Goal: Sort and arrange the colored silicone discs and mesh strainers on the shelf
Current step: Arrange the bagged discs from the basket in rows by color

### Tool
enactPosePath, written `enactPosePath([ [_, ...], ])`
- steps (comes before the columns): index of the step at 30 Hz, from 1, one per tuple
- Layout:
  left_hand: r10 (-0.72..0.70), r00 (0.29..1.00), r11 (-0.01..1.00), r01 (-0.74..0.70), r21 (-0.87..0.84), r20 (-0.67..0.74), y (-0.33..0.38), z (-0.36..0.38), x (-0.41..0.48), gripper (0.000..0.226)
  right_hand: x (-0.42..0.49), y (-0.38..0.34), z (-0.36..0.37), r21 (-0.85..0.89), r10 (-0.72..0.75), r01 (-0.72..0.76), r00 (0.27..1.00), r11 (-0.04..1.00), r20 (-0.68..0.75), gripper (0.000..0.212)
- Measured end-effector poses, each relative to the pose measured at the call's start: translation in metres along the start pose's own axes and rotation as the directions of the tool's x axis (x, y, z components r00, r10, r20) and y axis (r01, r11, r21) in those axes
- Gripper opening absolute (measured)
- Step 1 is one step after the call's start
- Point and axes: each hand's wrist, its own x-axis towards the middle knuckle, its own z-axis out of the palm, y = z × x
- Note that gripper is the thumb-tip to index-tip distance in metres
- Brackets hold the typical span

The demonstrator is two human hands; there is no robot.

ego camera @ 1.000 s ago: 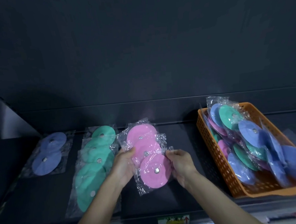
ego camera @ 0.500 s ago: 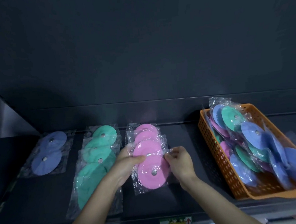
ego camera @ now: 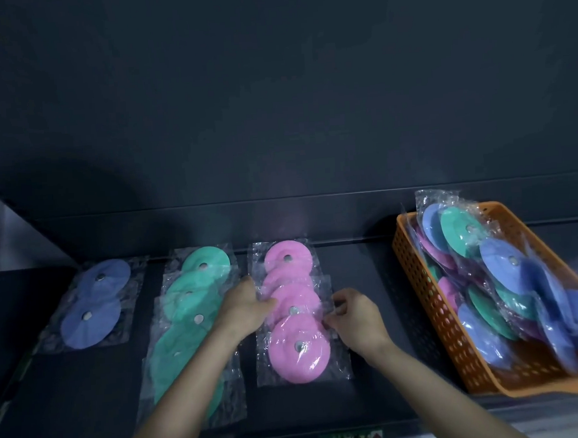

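The person is finishing the placement of the pink packets (ego camera: 295, 310) on the shelf (ego camera: 369, 281). A second ago the front packet was lifted and tilted between both hands; now it is lying flat, closing a straight column of overlapping pink discs that is running from the back of the shelf toward the front edge. The left hand (ego camera: 247, 307) is resting against the left side of that column with its fingers (ego camera: 269, 301) curled onto the plastic; whether they are pinching the wrapper or only pressing it is not clear. The right hand (ego camera: 356, 318) is pinching the clear wrapper at the column's right edge between curled fingers (ego camera: 330, 314), apparently squaring it up. Just beside the column to the left, the green packets (ego camera: 188, 313) are lying in their own row, and the blue packets (ego camera: 94, 318) are sitting further left, apart from them. To the right, the orange basket (ego camera: 420, 278) is holding a jumble of mixed packets (ego camera: 507, 266) in blue, green and pink. With this packet set down, the pink row looks nearly settled, and sorting is probably moving on to the basket, which is far from emptied.
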Motion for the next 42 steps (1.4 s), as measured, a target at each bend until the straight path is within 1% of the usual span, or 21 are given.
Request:
enactPosePath([
  [2, 0.010, 1.000, 1.000, -0.011, 0.023, 0.017, 0.001, 0.001, 0.000, 0.021, 0.002, 0.001, 0.000, -0.009, 0.012, -0.012, 1.000, 1.000, 0.000, 0.019],
  [7, 0.032, 0.999, 0.994, -0.033, 0.105, 0.008, 0.003, 0.000, 0.000, 0.022, 0.007, 0.004, 0.001, 0.007, 0.021, -0.021, 1.000, 1.000, 0.011, 0.018],
  [10, 0.136, 0.990, 0.984, -0.130, 0.124, -0.042, 0.005, 0.002, -0.005, 0.032, 0.008, 0.006, 0.001, 0.037, 0.013, -0.014, 1.000, 0.999, 0.022, 0.017],
  [12, 0.196, 0.981, 0.977, -0.194, 0.089, -0.006, 0.002, 0.005, -0.006, 0.032, 0.008, 0.007, 0.001, 0.051, 0.008, -0.009, 1.000, 0.999, 0.020, 0.017],
  [14, 0.202, 0.978, 0.976, -0.205, 0.068, 0.046, -0.001, 0.008, -0.008, 0.028, 0.008, 0.009, 0.002, 0.038, -0.002, 0.001, 1.000, 0.999, 0.029, 0.019],
  [15, 0.199, 0.978, 0.978, -0.202, 0.053, 0.060, -0.002, 0.008, -0.011, 0.030, 0.008, 0.010, 0.002, 0.028, -0.008, 0.007, 0.999, 1.000, 0.041, 0.022],
  [17, 0.214, 0.976, 0.976, -0.215, 0.034, 0.041, -0.003, 0.008, -0.017, 0.047, 0.006, 0.011, 0.002, 0.008, -0.031, 0.031, 0.998, 0.999, 0.052, 0.033],
  [18, 0.220, 0.975, 0.975, -0.220, 0.033, 0.012, -0.004, 0.008, -0.022, 0.056, 0.004, 0.012, 0.002, -0.042, -0.074, 0.075, 0.997, 0.996, 0.035, 0.042],
  [19, 0.218, 0.976, 0.975, -0.217, 0.037, -0.025, -0.006, 0.007, -0.027, 0.062, 0.003, 0.015, 0.001, -0.134, -0.149, 0.149, 0.989, 0.980, 0.010, 0.052],
  [20, 0.227, 0.971, 0.974, -0.225, 0.043, -0.074, -0.009, 0.006, -0.032, 0.064, 0.000, 0.017, 0.001, -0.238, -0.247, 0.239, 0.969, 0.941, -0.003, 0.060],
  [21, 0.245, 0.962, 0.969, -0.240, 0.055, -0.119, -0.016, 0.006, -0.036, 0.064, -0.003, 0.018, 0.001, -0.315, -0.357, 0.340, 0.934, 0.886, 0.002, 0.065],
  [22, 0.270, 0.949, 0.962, -0.259, 0.084, -0.162, -0.023, 0.005, -0.042, 0.062, -0.007, 0.017, 0.002, -0.368, -0.454, 0.435, 0.890, 0.822, 0.037, 0.069],
  [24, 0.296, 0.925, 0.945, -0.247, 0.216, -0.238, -0.043, 0.005, -0.053, 0.061, -0.011, 0.018, 0.007, -0.440, -0.562, 0.573, 0.809, 0.692, 0.170, 0.076],
  [25, 0.287, 0.920, 0.936, -0.209, 0.284, -0.269, -0.053, 0.004, -0.058, 0.065, -0.012, 0.018, 0.011, -0.466, -0.565, 0.606, 0.788, 0.644, 0.244, 0.080],
  [27, 0.209, 0.939, 0.930, -0.105, 0.351, -0.274, -0.072, 0.000, -0.066, 0.077, -0.013, 0.016, 0.018, -0.508, -0.505, 0.624, 0.780, 0.594, 0.369, 0.089],
  [29, 0.107, 0.967, 0.925, -0.011, 0.380, -0.230, -0.090, -0.002, -0.068, 0.083, -0.014, 0.017, 0.024, -0.543, -0.448, 0.614, 0.789, 0.573, 0.421, 0.096],
  [30, 0.079, 0.975, 0.920, 0.009, 0.393, -0.207, -0.097, -0.002, -0.068, 0.084, -0.014, 0.019, 0.026, -0.559, -0.427, 0.604, 0.797, 0.568, 0.428, 0.097],
  [33, 0.083, 0.983, 0.908, -0.007, 0.418, -0.164, -0.111, 0.001, -0.066, 0.082, -0.012, 0.023, 0.029, -0.573, -0.404, 0.590, 0.807, 0.568, 0.430, 0.097],
  [36, 0.115, 0.981, 0.903, -0.036, 0.428, -0.159, -0.116, 0.000, -0.065, 0.079, -0.011, 0.021, 0.031, -0.566, -0.410, 0.586, 0.810, 0.580, 0.420, 0.098],
  [39, 0.141, 0.979, 0.901, -0.065, 0.429, -0.146, -0.119, -0.003, -0.062, 0.080, -0.012, 0.021, 0.035, -0.557, -0.415, 0.584, 0.811, 0.590, 0.412, 0.097],
  [42, 0.143, 0.974, 0.935, -0.074, 0.348, -0.177, -0.119, -0.006, -0.063, 0.090, -0.015, 0.017, 0.037, -0.561, -0.398, 0.565, 0.825, 0.605, 0.402, 0.095],
])
